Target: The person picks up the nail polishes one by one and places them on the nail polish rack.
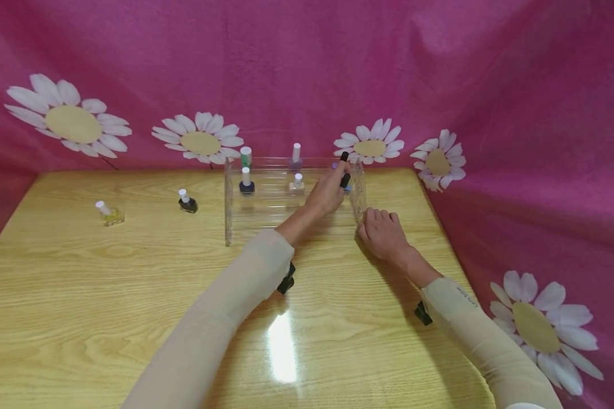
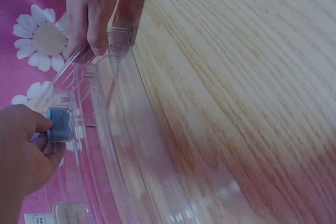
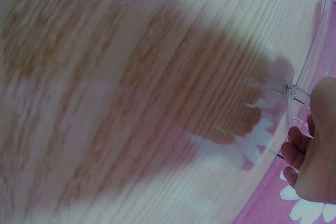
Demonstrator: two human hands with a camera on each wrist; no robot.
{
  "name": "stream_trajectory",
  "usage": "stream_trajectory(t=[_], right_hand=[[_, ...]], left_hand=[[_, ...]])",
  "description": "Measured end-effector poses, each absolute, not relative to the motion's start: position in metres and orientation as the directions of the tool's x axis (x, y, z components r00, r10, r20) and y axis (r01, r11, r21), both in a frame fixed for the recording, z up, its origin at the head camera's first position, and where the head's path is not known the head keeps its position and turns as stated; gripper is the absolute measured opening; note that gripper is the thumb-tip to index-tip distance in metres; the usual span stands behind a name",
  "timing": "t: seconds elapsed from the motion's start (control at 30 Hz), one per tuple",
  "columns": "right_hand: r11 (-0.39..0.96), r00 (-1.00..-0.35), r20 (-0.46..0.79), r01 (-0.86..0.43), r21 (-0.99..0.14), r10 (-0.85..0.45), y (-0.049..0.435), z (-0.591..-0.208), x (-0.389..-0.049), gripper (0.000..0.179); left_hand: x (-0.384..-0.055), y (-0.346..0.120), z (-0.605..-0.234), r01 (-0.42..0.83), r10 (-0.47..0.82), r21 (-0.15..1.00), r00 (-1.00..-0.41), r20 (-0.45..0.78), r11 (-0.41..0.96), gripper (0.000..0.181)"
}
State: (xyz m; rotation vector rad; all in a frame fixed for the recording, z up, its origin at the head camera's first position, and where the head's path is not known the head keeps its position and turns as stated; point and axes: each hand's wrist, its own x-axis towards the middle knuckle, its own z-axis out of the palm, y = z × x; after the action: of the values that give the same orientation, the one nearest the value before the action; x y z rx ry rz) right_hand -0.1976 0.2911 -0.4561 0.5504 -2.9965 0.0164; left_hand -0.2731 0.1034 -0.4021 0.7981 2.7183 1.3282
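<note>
A clear tiered rack (image 1: 228,204) stands at the back of the table. My left hand (image 1: 327,190) reaches to its right end and pinches a blue nail polish bottle (image 2: 60,124) at the front tier; its black cap (image 1: 345,180) shows beside the fingers. Another black cap (image 1: 344,155) rises just behind, its bottle mostly hidden by the hand. My right hand (image 1: 384,233) grips the rack's right side panel near the front, fingers curled over the edge. On the rack's left and middle stand a green bottle (image 1: 246,157), a dark blue one (image 1: 247,186), a lilac one (image 1: 295,159) and a pale one (image 1: 297,186).
Left of the rack, a black nail polish bottle (image 1: 188,203) and a yellow one (image 1: 111,216) stand on the wooden table (image 1: 107,295), both white-capped. A pink cloth with daisies (image 1: 286,68) hangs behind the table and along its right side.
</note>
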Motion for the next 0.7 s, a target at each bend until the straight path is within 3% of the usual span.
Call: stream_trajectory(t=[0.7], right_hand=[[0.939,-0.938,0.050,-0.343,0.016,-0.343,0.292,-0.458,-0.199,0.027]], left_hand=[[-0.268,0.086,-0.391,0.375,0.350,0.779,-0.912,0.213,0.503,0.057]])
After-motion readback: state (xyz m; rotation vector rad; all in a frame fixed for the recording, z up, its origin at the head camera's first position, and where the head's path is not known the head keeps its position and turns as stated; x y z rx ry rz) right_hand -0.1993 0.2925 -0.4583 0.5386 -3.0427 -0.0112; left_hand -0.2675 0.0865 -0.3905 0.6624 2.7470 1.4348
